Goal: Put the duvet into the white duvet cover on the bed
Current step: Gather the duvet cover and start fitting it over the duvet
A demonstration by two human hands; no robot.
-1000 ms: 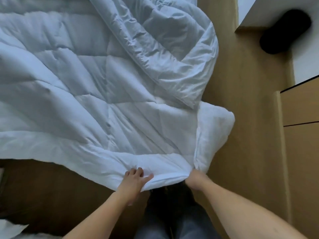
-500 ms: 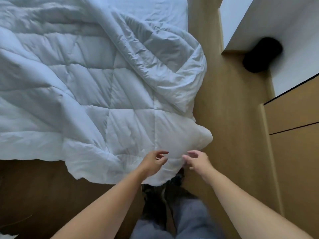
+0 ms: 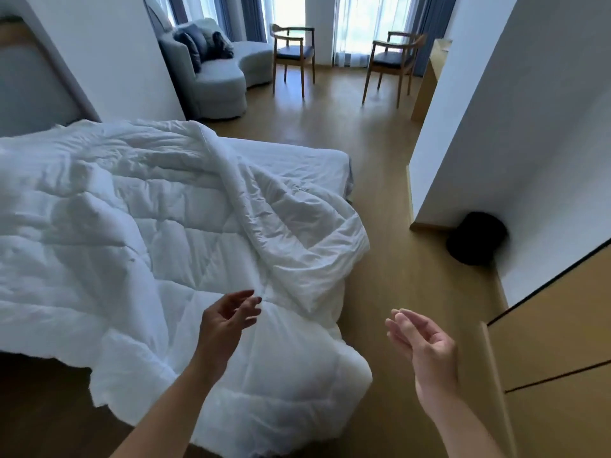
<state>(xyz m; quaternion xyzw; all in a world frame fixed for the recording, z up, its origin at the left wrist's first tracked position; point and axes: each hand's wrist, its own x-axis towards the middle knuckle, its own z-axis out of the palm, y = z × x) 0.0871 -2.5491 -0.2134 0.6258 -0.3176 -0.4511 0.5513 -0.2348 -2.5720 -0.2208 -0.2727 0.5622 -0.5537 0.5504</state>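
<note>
Duvet [image 3: 165, 242] lies loose on the bed, both hands empty
Fingers [image 3: 245, 302] of the left hand [image 3: 224, 322] hang relaxed just above the duvet's near corner; the right hand [image 3: 421, 342] is open over the floor [image 3: 380, 259]. With nothing gripping it, that overhanging corner could slide off the bed [image 3: 297, 157]. I cannot tell the cover apart.
</note>
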